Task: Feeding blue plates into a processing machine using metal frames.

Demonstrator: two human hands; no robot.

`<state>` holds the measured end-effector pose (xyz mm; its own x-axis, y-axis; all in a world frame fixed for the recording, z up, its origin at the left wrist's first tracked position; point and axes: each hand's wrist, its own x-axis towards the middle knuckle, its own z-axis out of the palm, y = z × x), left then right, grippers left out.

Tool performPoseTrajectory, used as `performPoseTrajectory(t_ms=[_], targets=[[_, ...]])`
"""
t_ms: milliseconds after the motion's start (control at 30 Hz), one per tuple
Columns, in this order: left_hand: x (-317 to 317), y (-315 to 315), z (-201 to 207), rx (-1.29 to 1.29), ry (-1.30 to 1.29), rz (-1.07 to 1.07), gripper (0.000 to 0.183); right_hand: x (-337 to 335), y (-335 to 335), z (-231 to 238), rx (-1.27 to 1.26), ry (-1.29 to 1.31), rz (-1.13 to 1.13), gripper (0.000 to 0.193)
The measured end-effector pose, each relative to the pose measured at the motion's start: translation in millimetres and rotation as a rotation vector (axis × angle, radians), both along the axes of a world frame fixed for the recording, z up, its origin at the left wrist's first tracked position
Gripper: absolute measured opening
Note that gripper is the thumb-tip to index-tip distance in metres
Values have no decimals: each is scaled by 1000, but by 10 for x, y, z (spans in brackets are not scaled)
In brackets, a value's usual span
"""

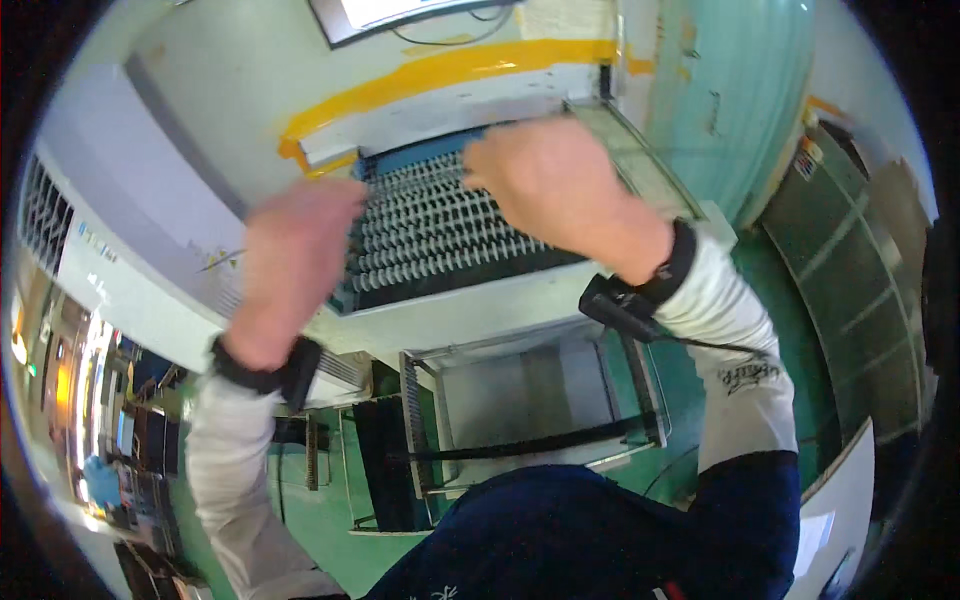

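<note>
My left hand is raised at the left end of a bed of grey roller wheels. It is blurred, with its fingers curled in. Above the rollers' right half hangs my right hand, also closed, its fingertips turned away and hidden. What either hand holds, if anything, cannot be made out. Rows of small discs make up the roller bed, which sits in a white machine housing. Dark bands circle both wrists, and a small black device is attached at the right one.
A metal-framed cart stands below the machine's front edge. To the right lean large grey panels, near a translucent curtain. A screen is at the top. White machine casing runs along the left.
</note>
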<state>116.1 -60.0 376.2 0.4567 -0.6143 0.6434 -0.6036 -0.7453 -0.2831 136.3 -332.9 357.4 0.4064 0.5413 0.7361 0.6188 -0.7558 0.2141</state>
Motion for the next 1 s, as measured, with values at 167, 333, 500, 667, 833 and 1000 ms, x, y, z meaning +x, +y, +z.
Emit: performPoseTrajectory(t_ms=[167,333,500,667,833,1000], targets=[[540,-138,-1389,-79,152,-129,19,576,-112,-1547,-47,68,42,16],[326,-55,-2669,-36,426,-5,45,357,-29,-2599,95,356,14,37],[541,-83,-2943,-22,570,53,45,542,-11,-2928,108,541,-62,56],[948,-18,-2964,-75,605,136,48,975,25,-2954,105,654,-56,71],[1249,8,-3021,-102,568,162,53,1259,14,-2895,131,702,-7,78],[1448,-6,-3066,-117,572,170,55,1491,49,-2948,145,652,-27,74]])
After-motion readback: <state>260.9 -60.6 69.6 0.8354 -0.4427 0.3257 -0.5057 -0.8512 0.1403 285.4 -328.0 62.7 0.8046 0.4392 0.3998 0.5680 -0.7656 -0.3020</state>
